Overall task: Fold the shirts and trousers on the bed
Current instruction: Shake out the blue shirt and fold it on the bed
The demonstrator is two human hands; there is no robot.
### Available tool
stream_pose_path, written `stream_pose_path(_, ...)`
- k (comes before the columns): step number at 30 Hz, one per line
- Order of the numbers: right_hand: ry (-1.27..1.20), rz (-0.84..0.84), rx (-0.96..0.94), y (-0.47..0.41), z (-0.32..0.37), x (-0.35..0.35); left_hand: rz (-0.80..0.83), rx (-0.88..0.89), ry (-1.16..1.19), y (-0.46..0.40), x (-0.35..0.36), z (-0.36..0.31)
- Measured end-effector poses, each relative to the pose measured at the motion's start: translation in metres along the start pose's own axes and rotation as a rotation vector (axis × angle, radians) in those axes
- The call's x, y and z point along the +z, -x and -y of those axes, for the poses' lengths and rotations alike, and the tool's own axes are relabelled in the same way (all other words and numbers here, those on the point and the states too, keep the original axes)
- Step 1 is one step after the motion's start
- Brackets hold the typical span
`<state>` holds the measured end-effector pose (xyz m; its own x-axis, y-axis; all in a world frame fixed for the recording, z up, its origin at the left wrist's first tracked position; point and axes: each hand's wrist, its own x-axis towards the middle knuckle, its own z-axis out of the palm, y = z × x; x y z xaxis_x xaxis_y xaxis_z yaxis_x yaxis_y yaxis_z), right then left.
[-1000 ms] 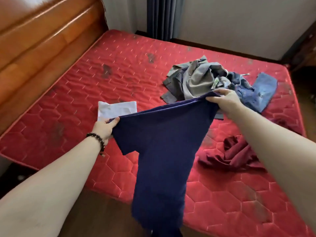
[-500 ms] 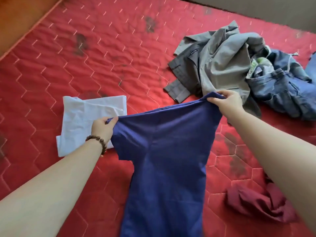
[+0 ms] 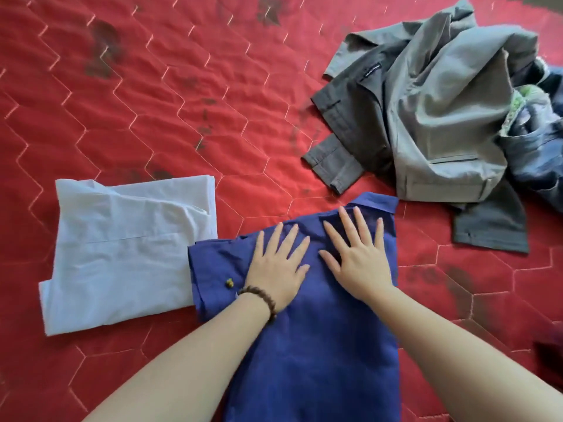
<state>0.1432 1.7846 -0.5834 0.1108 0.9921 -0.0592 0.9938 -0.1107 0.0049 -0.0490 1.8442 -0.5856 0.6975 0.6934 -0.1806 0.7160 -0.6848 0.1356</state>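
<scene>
A navy blue shirt (image 3: 316, 354) lies flat on the red quilted mattress (image 3: 182, 102), collar end away from me. My left hand (image 3: 278, 264), with a bead bracelet at the wrist, presses flat on the shirt's upper left part, fingers straight and spread. My right hand (image 3: 358, 257) presses flat beside it near the collar, fingers straight too. A folded white shirt (image 3: 122, 251) sits just left of the blue one, touching its sleeve edge. A heap of grey garments (image 3: 432, 117) lies at the upper right, with blue jeans (image 3: 536, 153) at the right edge.
A dark red garment (image 3: 548, 357) shows at the lower right edge. Dark stains mark the mattress in several places. Bare mattress stretches across the upper left.
Both hands let go of the blue shirt's shoulders after lowering it onto the mattress, and they now press flat on it. The camera has moved closer and tilted down.
</scene>
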Motion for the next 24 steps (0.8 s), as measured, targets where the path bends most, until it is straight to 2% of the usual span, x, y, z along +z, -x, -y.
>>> stream_pose_path(5,0.026,0.05,0.147,-0.005,-0.001,0.013,0.01,-0.061,-0.076,0.002,0.015,0.014)
stream_pose_path(11,0.007,0.185,0.178,-0.013,-0.001,0.0,-0.025,-0.134,0.106,0.001,-0.007,0.022)
stream_pose_path(15,-0.023,-0.092,0.105,0.007,0.036,-0.025,-0.169,-0.307,0.051,0.025,-0.032,0.06)
stream_pose_path(17,-0.082,-0.139,-0.004,0.029,0.074,-0.03,-0.17,-0.396,0.054,0.042,-0.039,0.082)
stream_pose_path(19,-0.137,-0.053,-0.066,0.048,0.112,-0.023,-0.144,-0.397,0.021,0.056,-0.044,0.093)
stream_pose_path(21,-0.127,0.07,-0.044,0.062,0.133,-0.005,-0.068,-0.364,0.024,0.063,-0.049,0.095)
stream_pose_path(24,-0.099,0.179,0.023,0.065,0.138,0.011,0.048,-0.471,0.142,0.062,-0.05,0.103)
